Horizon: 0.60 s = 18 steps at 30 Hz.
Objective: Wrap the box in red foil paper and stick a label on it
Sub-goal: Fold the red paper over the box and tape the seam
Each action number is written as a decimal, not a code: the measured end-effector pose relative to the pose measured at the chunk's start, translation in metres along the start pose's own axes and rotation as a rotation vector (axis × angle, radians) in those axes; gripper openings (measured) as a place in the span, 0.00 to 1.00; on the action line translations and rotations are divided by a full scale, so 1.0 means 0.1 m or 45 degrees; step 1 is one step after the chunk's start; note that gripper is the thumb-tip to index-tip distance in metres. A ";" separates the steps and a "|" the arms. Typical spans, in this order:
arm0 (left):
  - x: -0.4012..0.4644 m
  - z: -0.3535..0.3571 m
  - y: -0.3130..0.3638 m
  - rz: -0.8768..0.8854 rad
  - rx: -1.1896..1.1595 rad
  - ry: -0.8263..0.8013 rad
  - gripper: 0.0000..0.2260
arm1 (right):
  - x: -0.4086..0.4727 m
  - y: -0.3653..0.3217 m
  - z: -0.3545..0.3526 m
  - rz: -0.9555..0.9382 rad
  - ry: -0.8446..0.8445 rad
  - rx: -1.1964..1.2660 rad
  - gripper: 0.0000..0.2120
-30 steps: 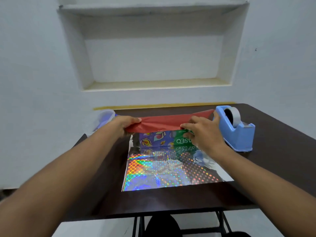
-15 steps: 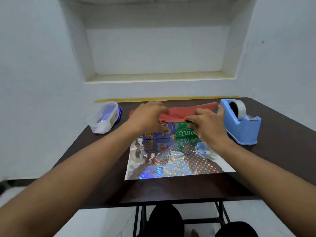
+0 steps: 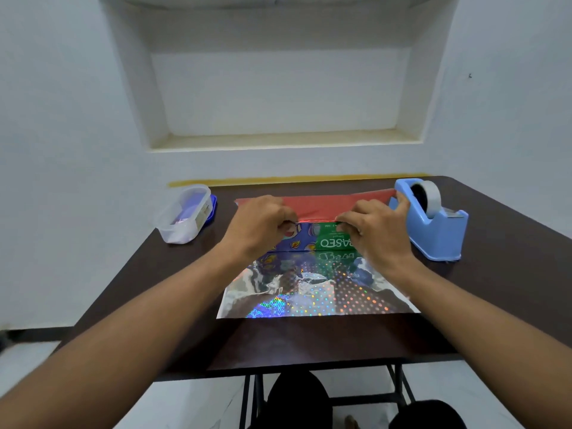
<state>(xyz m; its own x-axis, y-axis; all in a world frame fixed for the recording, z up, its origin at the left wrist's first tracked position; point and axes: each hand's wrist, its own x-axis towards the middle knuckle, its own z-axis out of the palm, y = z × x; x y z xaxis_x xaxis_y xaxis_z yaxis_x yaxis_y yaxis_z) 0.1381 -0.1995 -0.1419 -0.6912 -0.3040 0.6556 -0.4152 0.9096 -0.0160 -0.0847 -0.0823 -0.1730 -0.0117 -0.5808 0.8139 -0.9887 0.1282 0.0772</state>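
1. A dark brown table (image 3: 510, 274) fills the middle of the view, its far edge against a pale wall; a strip of yellow tape (image 3: 294, 180) runs along the wall just above that edge; black metal legs show beneath the near edge, over a light floor.
2. A deep rectangular niche (image 3: 278, 97) is set into the wall above the table; its sill is cream, its back white.
3. The box (image 3: 312, 241) stands near the table's middle on the foil paper (image 3: 315, 292); its near face is blue with patterned shapes on the left and green with white lettering on the right; the sheet's shiny holographic side lies flat toward the near edge and mirrors that face; the far part of the sheet is folded over the box's top, red side up.
4. The left hand (image 3: 260, 224) pinches the folded red edge at the box's top left with curled fingers; the right hand (image 3: 374, 230) pinches the same edge at the top right.
5. A blue tape dispenser (image 3: 433, 227) with a roll of tape stands just right of the right hand; a clear plastic container (image 3: 184, 215) sits at the far left corner, well apart from the box.
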 end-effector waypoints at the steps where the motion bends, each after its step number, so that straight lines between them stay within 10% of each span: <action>1: -0.03 0.02 -0.01 0.025 -0.001 0.020 0.08 | -0.02 0.00 -0.01 -0.001 0.002 -0.006 0.04; 18: -0.27 -0.10 -0.22 -0.054 0.020 0.016 0.09 | -0.08 0.07 -0.07 -0.086 -0.004 -0.057 0.10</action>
<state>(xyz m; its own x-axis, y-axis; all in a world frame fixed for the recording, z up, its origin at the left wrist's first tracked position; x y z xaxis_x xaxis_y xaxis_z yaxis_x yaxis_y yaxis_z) 0.1716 -0.2090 -0.1517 -0.6656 -0.3385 0.6651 -0.4533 0.8914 0.0001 -0.0901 -0.0718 -0.1749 0.0539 -0.5918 0.8043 -0.9796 0.1247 0.1574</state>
